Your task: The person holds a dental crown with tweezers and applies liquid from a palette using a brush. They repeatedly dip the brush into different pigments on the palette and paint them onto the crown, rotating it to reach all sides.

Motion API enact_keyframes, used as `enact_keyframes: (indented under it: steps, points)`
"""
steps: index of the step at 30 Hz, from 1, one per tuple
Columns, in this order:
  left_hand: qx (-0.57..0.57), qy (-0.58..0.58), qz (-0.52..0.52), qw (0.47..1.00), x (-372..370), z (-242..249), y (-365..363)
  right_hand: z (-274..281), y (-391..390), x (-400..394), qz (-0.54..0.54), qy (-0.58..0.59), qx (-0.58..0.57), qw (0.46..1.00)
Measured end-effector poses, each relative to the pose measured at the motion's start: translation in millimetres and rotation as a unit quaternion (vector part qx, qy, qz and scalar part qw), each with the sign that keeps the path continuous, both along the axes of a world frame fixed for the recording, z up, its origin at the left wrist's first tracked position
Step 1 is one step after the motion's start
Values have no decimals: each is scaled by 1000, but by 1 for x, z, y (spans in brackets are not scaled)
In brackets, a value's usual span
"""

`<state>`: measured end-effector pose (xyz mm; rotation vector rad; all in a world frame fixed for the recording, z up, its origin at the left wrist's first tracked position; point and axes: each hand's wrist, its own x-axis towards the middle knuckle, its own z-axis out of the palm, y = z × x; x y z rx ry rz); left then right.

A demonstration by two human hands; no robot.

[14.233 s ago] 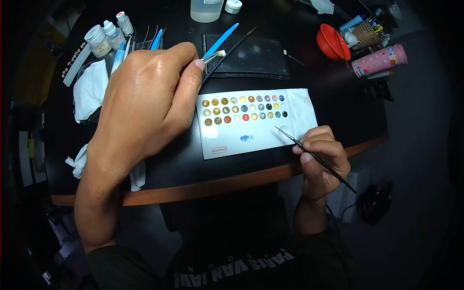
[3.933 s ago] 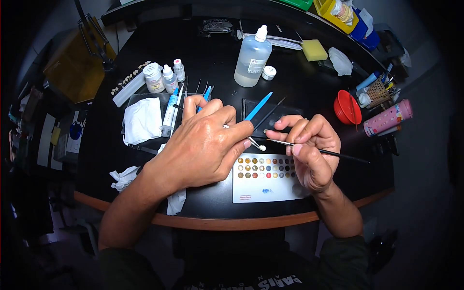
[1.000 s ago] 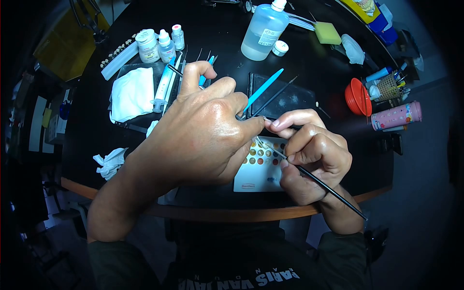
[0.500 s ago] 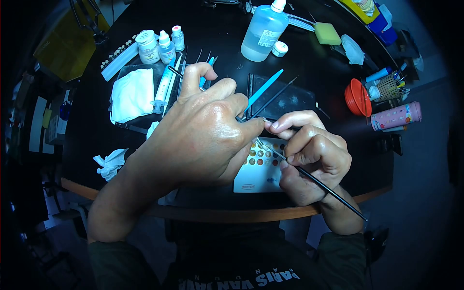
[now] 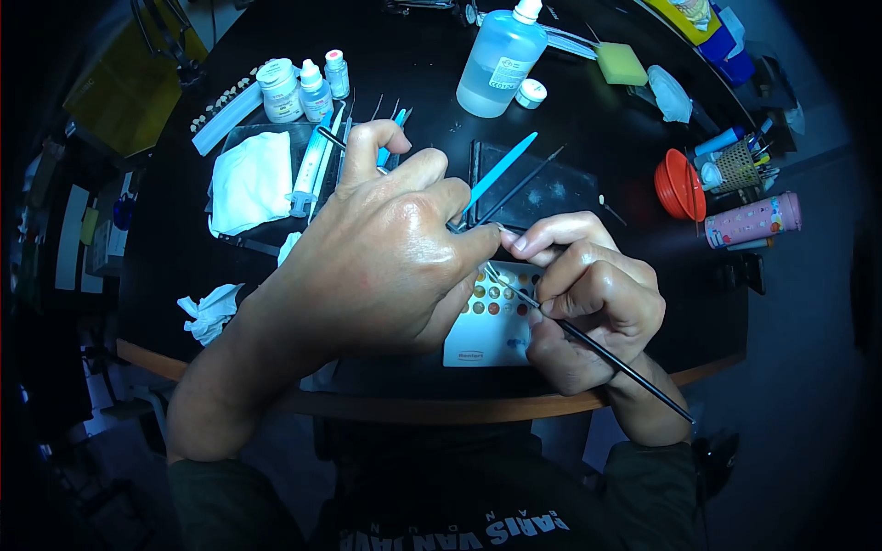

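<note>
My right hand (image 5: 602,298) pinches a thin brush (image 5: 625,365) with a black handle and a metal ferrule. The brush slants from lower right up to the left, its tip by my left fingertips. My left hand (image 5: 386,248) is closed with its back to me. A slim black-ended tool (image 5: 333,138) sticks out behind its raised index finger; whatever sits at the fingertips is hidden. Beneath both hands lies a white palette (image 5: 478,344) with rows of coloured wells, partly covered. The index fingertip of my right hand comes against or close to my left fingertips.
Behind my hands lie a dark tray (image 5: 570,188), a blue instrument (image 5: 503,170) and another brush (image 5: 533,184). A large bottle (image 5: 501,69) stands farther back. Left are a folded white cloth (image 5: 253,184), a syringe (image 5: 305,188) and small bottles; right, a red bowl (image 5: 678,184) and a pink flask (image 5: 753,220).
My right hand and its brush have shifted very slightly left. My left hand stays almost where it was.
</note>
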<state>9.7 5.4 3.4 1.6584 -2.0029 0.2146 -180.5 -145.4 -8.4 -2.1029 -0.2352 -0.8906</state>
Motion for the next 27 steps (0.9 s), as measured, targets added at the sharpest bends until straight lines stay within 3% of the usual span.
enact_keyframes:
  steps: [13, 18, 22, 24, 27]
  points:
    - [-12, 5, 0, 1000, -1, 1, -1, 1, 0, -1, -6, -3, -8, 1000]
    - [-20, -38, 53, 998, 11, 6, 1, -7, 0, -1, -25, -47, 119, 991]
    - [-28, -64, 103, 992, 24, 9, 4, -1, -8, -5, -87, 170, 90, 977]
    - [-31, -76, 118, 990, 28, 9, 4, -4, -12, 1, -64, 183, 26, 981]
    - [-19, -81, 123, 989, 27, 10, 3, -6, -11, 2, -64, 198, 36, 978]
